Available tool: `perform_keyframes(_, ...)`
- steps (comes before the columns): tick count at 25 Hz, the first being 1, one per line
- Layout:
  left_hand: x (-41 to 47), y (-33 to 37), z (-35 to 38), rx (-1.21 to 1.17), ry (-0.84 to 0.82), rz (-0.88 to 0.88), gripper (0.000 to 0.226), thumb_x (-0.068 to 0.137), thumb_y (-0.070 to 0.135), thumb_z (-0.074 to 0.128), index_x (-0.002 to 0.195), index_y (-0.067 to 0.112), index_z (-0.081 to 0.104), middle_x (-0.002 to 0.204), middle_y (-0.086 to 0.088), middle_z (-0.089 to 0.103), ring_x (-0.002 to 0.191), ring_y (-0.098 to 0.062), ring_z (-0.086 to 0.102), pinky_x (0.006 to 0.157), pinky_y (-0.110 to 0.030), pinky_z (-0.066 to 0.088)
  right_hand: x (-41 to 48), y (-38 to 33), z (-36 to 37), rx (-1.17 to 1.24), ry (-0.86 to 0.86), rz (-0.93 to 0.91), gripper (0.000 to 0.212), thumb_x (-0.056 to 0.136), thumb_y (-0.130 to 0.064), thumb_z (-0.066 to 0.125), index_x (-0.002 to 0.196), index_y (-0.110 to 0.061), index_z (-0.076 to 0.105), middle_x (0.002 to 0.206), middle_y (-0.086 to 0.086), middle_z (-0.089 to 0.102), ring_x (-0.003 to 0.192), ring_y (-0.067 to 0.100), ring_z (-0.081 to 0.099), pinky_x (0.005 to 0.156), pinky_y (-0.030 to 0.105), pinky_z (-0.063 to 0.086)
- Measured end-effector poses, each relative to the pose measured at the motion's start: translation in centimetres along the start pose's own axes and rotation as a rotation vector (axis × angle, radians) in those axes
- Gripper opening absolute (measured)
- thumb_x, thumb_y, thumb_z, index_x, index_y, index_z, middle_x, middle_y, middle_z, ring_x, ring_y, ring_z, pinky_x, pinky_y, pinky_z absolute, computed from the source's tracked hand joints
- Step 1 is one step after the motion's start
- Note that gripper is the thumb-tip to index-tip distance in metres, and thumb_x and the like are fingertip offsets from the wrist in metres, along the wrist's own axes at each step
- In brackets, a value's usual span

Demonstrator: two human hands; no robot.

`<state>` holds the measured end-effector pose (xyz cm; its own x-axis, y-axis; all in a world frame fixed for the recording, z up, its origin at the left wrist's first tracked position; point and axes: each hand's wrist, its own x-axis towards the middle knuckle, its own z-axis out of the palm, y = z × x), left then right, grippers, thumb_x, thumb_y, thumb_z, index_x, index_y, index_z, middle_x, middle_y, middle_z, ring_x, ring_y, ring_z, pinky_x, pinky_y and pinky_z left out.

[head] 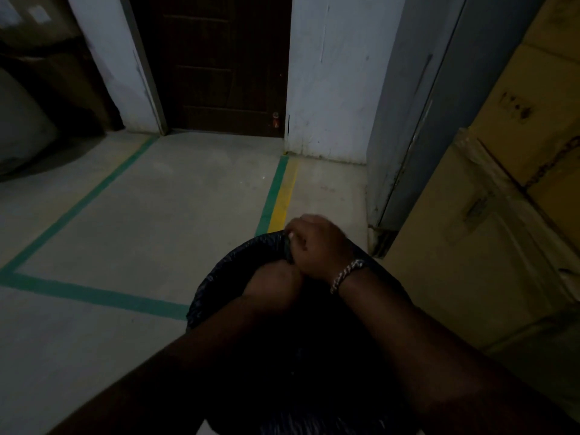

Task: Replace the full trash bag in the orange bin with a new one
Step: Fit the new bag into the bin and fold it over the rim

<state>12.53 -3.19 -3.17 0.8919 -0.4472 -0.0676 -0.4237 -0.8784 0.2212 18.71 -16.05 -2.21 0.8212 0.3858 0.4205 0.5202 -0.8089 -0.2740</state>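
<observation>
A black trash bag (219, 277) covers the round top of a bin below me; the bin's orange body is hidden under the plastic. My right hand (317, 246), with a bracelet on the wrist, is closed on the bag's edge at the far rim. My left hand (273, 285) sits just beside it, fingers curled into the same stretch of plastic. The scene is dim and the inside of the bag is dark.
Stacked cardboard boxes (502, 246) stand close on the right, next to a grey metal door frame (408, 152). A dark wooden door (219, 64) is ahead. Green and yellow tape lines (276, 196) mark the concrete floor, which is open to the left.
</observation>
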Motion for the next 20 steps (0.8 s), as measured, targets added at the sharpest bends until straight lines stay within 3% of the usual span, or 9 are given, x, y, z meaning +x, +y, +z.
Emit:
perform_keyframes(1,0.0,-0.5,0.0,0.148,0.189,0.051,0.025,0.088,0.019,0.051,0.103,0.008,0.068,0.098,-0.014,0.068,0.088,-0.035,0.066,0.066,-0.039,0.046,0.1,0.6,-0.4,-0.084,0.019,0.02,0.031,0.091,-0.036,0.045,0.112,-0.023,0.063,0.104,0.005,0.067,0.097,0.03,0.06,0.079,0.04,0.052)
perform_keyframes(3,0.2,-3.5,2.1,0.332,0.314,-0.205,0.037,0.082,0.032,0.057,0.115,0.018,0.064,0.111,-0.009,0.064,0.095,-0.035,0.061,0.075,-0.043,0.042,-0.7,2.8,0.4,-0.238,-0.178,0.144,0.041,0.098,-0.047,0.033,0.128,-0.025,0.051,0.116,0.008,0.064,0.104,0.034,0.06,0.082,0.043,0.052)
perform_keyframes(5,-0.5,-5.4,3.1,0.264,0.303,-0.438,0.047,0.086,0.038,0.054,0.128,0.018,0.059,0.107,-0.013,0.062,0.088,-0.038,0.061,0.074,-0.045,0.046,-1.8,5.2,0.7,-0.241,-0.327,0.249,0.045,0.1,-0.056,0.022,0.124,-0.027,0.048,0.113,0.012,0.065,0.101,0.036,0.063,0.08,0.044,0.052)
perform_keyframes(8,-0.7,-6.3,3.2,0.19,0.31,-0.496,0.046,0.093,0.042,0.04,0.123,0.015,0.061,0.088,-0.016,0.06,0.068,-0.036,0.062,0.056,-0.04,0.049,-3.3,8.1,0.5,-0.194,-0.334,0.424,0.053,0.101,-0.058,0.016,0.107,-0.022,0.054,0.103,0.018,0.068,0.089,0.036,0.066,0.074,0.041,0.052)
perform_keyframes(12,-0.3,-7.6,1.6,-0.003,0.167,-0.545,0.036,0.101,0.031,0.036,0.135,0.02,0.035,0.115,-0.016,0.055,0.102,-0.04,0.063,0.083,-0.046,0.049,-4.0,9.4,-1.2,-0.096,-0.461,0.674,0.075,0.105,-0.052,0.009,0.113,-0.004,0.066,0.118,0.022,0.066,0.097,0.032,0.062,0.083,0.034,0.046)
perform_keyframes(15,-0.1,-7.4,1.7,-0.087,0.08,-0.586,0.041,0.101,0.032,0.036,0.14,0.022,0.028,0.123,-0.017,0.051,0.11,-0.041,0.06,0.089,-0.048,0.047,-6.8,9.8,-3.0,-0.155,-0.559,0.741,0.063,0.106,-0.048,0.015,0.138,-0.007,0.05,0.126,0.023,0.061,0.103,0.034,0.061,0.083,0.035,0.047)
perform_keyframes(17,-0.8,-6.6,1.4,0.046,0.127,-0.658,0.05,0.1,0.031,0.035,0.148,0.023,0.027,0.125,-0.017,0.051,0.109,-0.041,0.057,0.088,-0.049,0.045,-8.8,9.3,-3.7,-0.232,-0.322,0.754,0.053,0.103,-0.049,0.028,0.119,-0.01,0.06,0.111,0.022,0.063,0.09,0.035,0.061,0.074,0.038,0.05)
perform_keyframes(19,-1.0,-5.0,1.3,0.325,0.315,-0.514,0.053,0.092,0.028,0.04,0.144,0.016,0.043,0.119,-0.02,0.055,0.1,-0.04,0.056,0.08,-0.048,0.043,-9.5,6.7,-4.1,-0.39,0.025,0.498,0.025,0.093,-0.03,0.05,0.098,-0.009,0.061,0.095,0.018,0.06,0.081,0.038,0.058,0.065,0.04,0.05)
perform_keyframes(20,-1.5,-3.3,1.0,0.36,0.332,-0.388,0.048,0.087,0.026,0.043,0.131,0.011,0.055,0.112,-0.02,0.058,0.095,-0.04,0.057,0.076,-0.048,0.043,-9.1,4.6,-4.2,-0.39,0.087,0.321,0.017,0.086,-0.021,0.053,0.094,-0.009,0.061,0.092,0.016,0.06,0.081,0.037,0.057,0.064,0.041,0.05)
